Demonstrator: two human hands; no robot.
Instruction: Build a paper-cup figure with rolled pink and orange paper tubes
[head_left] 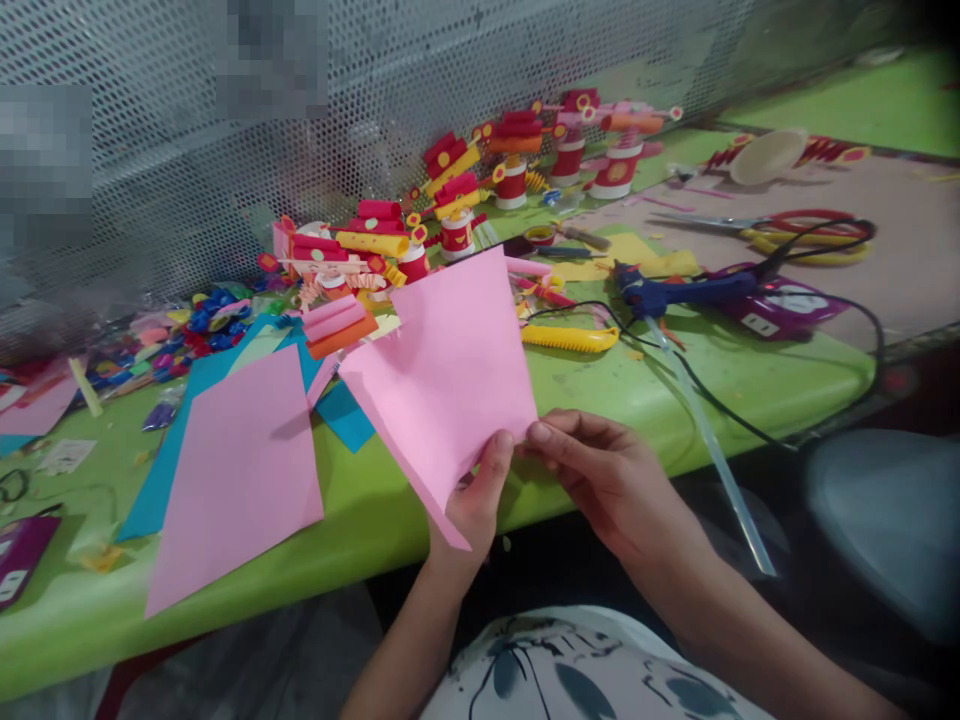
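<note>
bent pink sheet [459, 350] is gripped at its near edge by left hand [472, 510]; near right corner is pinched by right hand [604, 465]. it is held up by the front of green table [367, 545]. leftward, flat pink sheet [247, 480] is laid over blue paper [161, 480]; rightward, blue glue gun [682, 291] is seen.

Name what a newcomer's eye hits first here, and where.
Likely the bright pink sheet, held mid-frame by the left hand and right hand. Behind it, red, yellow and pink craft figures stand along the perforated screen. To the right, a blue glue gun has a clear stick jutting past the green table.
</note>
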